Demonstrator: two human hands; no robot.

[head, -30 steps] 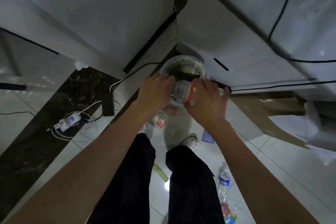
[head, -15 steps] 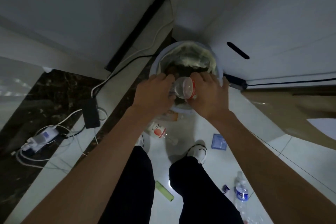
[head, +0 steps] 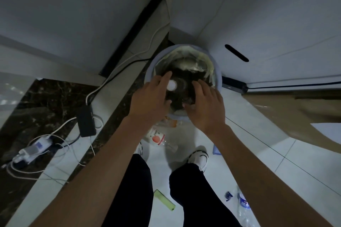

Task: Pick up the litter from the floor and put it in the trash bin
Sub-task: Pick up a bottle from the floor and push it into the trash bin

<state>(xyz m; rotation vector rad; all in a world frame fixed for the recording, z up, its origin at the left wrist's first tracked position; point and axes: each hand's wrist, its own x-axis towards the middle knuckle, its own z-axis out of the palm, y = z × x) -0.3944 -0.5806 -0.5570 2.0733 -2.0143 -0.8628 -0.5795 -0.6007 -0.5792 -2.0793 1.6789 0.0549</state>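
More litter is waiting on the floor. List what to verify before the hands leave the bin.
1. Bottle inside the trash bin: ok, its white cap shows within the rim.
2. Left hand free: ok, fingers straight; contact with the cap, cannot tell.
3. Right hand free: ok, fingers spread, holding nothing.
4. Floor free of litter: not ok; red-labelled bottle, green strip and blue-labelled bottle lie there.
5. Room left in the bin: cannot tell, interior too dark.

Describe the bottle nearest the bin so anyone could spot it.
Start at the round trash bin in the corner. Just in front of it, on the floor, lies a clear bottle. Its white label bears an orange circle, unlike the blue-labelled bottle farther right.
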